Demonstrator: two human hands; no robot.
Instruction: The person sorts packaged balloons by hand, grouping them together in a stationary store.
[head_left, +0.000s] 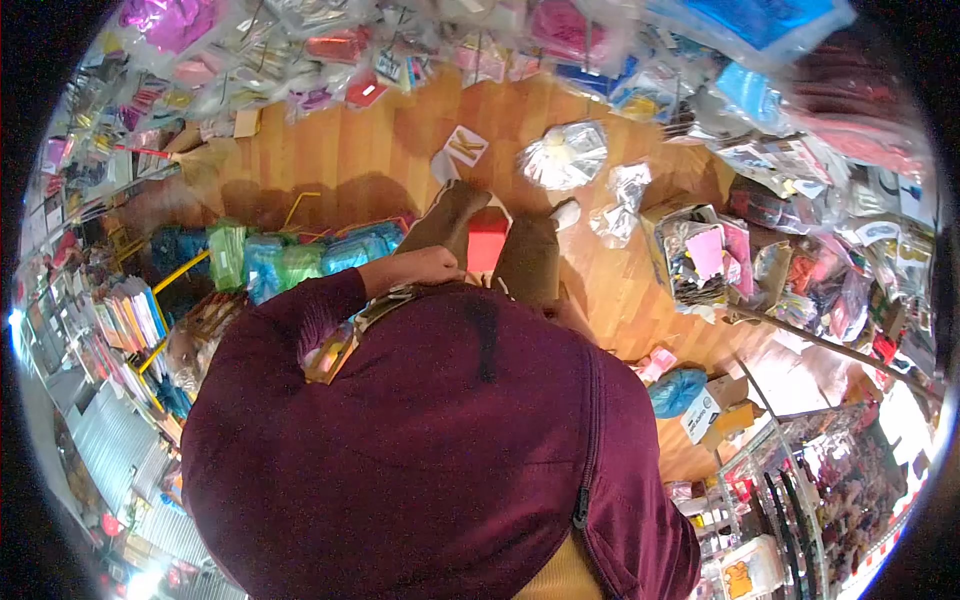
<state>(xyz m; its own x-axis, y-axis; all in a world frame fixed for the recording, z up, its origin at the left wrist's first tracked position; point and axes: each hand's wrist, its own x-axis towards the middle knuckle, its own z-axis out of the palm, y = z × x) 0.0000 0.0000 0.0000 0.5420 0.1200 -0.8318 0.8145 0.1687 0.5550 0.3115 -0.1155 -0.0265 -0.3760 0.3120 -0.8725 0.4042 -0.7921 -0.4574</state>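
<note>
My left hand rests at the top of my left thigh, its fingers curled closed. Whatever may be inside the fist is hidden. Only a sliver of my right hand shows beside my right thigh; the maroon jacket covers the rest, so its fingers are out of sight. Between my brown-trousered legs lies a flat red surface with a pale edge. Under my left arm, a brown-edged item with colourful contents is partly covered by the sleeve.
On the wooden floor lie a white card with a gold K, a clear plastic bundle and crumpled clear wrap. An open box of packets stands right. Blue and green packs line the left. Hanging bagged goods fill the far side.
</note>
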